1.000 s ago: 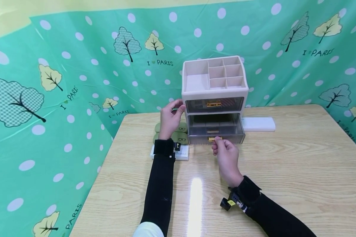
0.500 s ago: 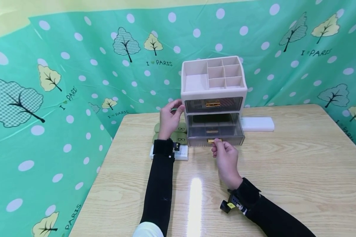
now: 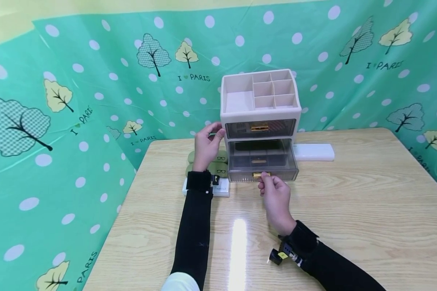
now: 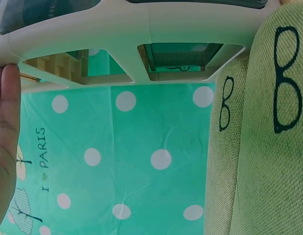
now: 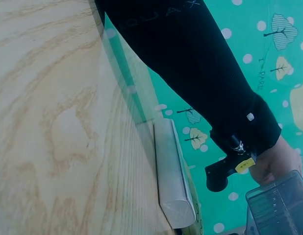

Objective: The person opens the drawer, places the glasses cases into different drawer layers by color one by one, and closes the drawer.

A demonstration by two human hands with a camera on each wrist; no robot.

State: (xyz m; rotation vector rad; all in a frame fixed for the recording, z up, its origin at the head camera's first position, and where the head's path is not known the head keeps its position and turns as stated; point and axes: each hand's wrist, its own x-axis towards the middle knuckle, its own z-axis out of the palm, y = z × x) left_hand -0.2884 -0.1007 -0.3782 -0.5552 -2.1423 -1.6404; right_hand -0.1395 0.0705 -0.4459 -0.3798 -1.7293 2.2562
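A white desktop organizer point(image 3: 261, 114) with two smoky see-through drawers stands at the back of the table. Its upper drawer point(image 3: 245, 130) is closed, while the lower drawer point(image 3: 240, 174) is pulled out partway. My right hand point(image 3: 276, 198) pinches the gold handle point(image 3: 256, 175) of that lower drawer. Against the organizer's left side rests my left hand point(image 3: 206, 147); the left wrist view shows its fingers point(image 4: 8, 98) straight at the frame's edge. A dark item, partly hidden, shows inside the lower drawer.
Two green glasses cases point(image 3: 218, 169) lie left of the organizer, partly behind my left arm. In front of them is a white box point(image 3: 223, 190). A long white case point(image 3: 315, 152) lies to the right. Polka-dot green cloth point(image 3: 131, 60) hangs behind the table.
The lower drawer has slid slightly farther out toward me, with my right hand on its handle. My left hand has stayed at the organizer's side. The head view has shifted a little.
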